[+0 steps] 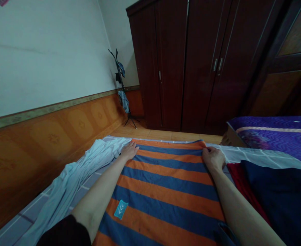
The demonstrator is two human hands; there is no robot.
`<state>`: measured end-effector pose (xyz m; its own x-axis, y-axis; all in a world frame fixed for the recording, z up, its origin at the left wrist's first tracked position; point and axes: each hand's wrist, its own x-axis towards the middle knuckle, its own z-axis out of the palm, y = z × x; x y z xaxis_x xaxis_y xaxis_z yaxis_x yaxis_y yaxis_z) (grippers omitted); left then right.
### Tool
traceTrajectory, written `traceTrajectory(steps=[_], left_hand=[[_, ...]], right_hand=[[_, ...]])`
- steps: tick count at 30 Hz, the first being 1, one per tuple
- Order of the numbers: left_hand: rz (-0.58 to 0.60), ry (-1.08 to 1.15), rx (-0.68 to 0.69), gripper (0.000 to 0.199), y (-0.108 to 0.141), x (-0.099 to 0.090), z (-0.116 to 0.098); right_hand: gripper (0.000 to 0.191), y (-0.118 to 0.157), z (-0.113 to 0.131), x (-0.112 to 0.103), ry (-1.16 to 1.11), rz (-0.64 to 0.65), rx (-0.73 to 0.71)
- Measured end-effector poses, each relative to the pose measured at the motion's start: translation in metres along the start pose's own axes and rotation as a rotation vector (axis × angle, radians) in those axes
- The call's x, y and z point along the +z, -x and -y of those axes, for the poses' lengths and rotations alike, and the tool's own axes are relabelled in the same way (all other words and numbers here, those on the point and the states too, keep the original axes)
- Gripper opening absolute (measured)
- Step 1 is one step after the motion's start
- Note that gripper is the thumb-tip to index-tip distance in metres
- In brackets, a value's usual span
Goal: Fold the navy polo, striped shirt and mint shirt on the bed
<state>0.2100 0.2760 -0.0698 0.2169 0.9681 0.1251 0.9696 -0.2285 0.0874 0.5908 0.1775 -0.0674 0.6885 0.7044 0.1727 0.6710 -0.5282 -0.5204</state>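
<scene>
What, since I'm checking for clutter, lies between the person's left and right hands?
In the head view, only the orange-and-blue striped cloth lies between the left hand and right hand; nothing rests on that stretch.

Both my forearms are bare: the left forearm [99, 201] is long and slender, tapering into my left grip [129, 150], and the right forearm [243, 213] narrows the same way into my right grip [213, 159]. I'm wearing something dark, and its black sleeve [63, 232] ends in a plain hem near my left elbow.
</scene>
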Motion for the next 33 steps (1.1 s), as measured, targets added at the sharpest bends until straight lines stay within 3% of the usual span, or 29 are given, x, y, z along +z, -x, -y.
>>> traceTrajectory(steps=[7,14,18,21,24,26,30,31,33], left_hand=[[0.012,0.031,-0.074,0.062,-0.008,0.016,-0.009],[0.043,0.046,0.041,0.065,-0.008,0.008,-0.030],[0.034,0.074,0.192,0.065,0.009,0.005,-0.063],[0.073,0.105,0.340,0.064,0.027,0.010,-0.087],[0.120,0.121,0.413,0.061,0.029,0.013,-0.086],[0.118,0.117,0.348,0.061,0.021,0.010,-0.070],[0.050,0.099,0.146,0.062,0.011,0.003,-0.042],[0.044,0.101,0.146,0.061,0.013,0.003,-0.042],[0.076,0.121,0.268,0.060,0.020,0.004,-0.051]], right_hand=[[0.040,-0.002,-0.001,-0.001,0.009,-0.029,0.009],[0.044,0.006,0.007,-0.011,0.032,-0.041,-0.061],[0.045,0.020,0.028,-0.025,0.025,0.006,-0.382],[0.044,0.045,0.044,-0.023,0.012,0.194,-0.712],[0.052,0.067,0.047,-0.011,0.032,0.380,-0.943],[0.053,0.069,0.040,-0.005,0.088,0.377,-0.923],[0.056,0.058,0.027,-0.004,0.226,0.156,-0.607],[0.059,0.057,0.028,-0.003,0.249,0.118,-0.579],[0.063,0.062,0.033,0.001,0.263,0.123,-0.677]])
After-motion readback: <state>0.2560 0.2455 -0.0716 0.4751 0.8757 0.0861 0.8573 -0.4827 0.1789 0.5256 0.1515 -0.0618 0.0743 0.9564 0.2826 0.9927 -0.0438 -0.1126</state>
